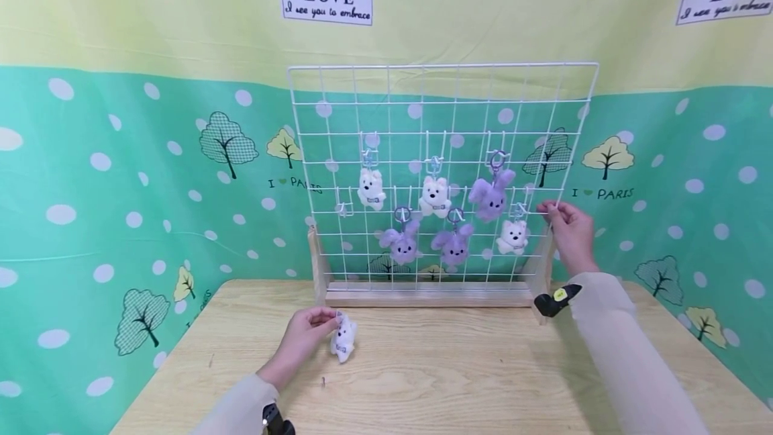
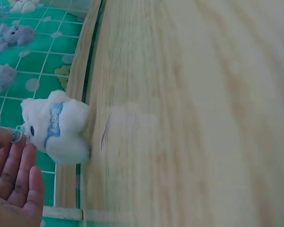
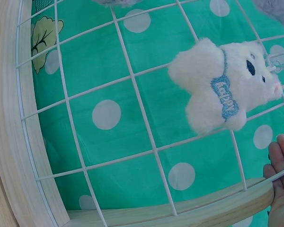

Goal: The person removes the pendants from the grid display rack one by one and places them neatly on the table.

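In the head view my left hand (image 1: 306, 339) pinches the ring of a white plush bear (image 1: 343, 339) low over the table, left of centre. The left wrist view shows the bear (image 2: 66, 126) with a blue bow, its ring between thumb and finger of my hand (image 2: 16, 177). My right hand (image 1: 570, 230) holds the right edge wire of the white grid rack (image 1: 443, 66); in the right wrist view the fingers (image 3: 281, 163) lie around that wire. Several white bears and purple bunnies hang on hooks, one white bear (image 1: 513, 237) nearest my right hand.
A hook (image 1: 344, 209) at the grid's left holds no plush. The rack's wooden base (image 1: 429, 295) stands at the back of the wooden table (image 1: 410, 368). Patterned cloth (image 1: 151, 186) hangs behind and at both sides.
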A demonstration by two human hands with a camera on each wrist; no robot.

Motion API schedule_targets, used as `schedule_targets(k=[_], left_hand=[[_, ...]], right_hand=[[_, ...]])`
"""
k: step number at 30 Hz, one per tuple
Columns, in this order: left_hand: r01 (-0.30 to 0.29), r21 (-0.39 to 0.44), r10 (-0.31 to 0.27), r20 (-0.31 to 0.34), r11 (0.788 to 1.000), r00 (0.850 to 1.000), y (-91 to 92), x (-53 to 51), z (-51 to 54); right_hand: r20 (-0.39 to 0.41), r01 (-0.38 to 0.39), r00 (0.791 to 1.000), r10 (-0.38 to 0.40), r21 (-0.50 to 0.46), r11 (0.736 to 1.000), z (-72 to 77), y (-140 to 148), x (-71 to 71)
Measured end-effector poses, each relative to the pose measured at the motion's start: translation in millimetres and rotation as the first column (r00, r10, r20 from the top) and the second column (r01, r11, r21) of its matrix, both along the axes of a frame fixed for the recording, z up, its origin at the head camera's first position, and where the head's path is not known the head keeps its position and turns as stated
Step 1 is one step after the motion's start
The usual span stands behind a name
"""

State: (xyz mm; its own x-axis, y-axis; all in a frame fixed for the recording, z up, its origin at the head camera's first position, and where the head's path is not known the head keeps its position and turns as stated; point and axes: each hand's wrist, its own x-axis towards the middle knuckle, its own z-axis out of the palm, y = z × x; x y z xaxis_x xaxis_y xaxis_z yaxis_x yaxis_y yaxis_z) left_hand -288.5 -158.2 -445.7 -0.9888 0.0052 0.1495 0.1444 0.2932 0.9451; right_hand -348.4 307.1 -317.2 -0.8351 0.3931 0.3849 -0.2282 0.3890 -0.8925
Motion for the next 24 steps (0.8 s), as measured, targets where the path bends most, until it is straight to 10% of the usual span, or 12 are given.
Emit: schedule_targets(k=[24], left_hand=[[-0.054,-0.141,0.054,-0.009,0.988,0.999,6.4,-34.4,-18.8]], right_hand=[[-0.001,-0.013,1.0,0.013,-0.017,1.0,-1.2,2,-2.2]])
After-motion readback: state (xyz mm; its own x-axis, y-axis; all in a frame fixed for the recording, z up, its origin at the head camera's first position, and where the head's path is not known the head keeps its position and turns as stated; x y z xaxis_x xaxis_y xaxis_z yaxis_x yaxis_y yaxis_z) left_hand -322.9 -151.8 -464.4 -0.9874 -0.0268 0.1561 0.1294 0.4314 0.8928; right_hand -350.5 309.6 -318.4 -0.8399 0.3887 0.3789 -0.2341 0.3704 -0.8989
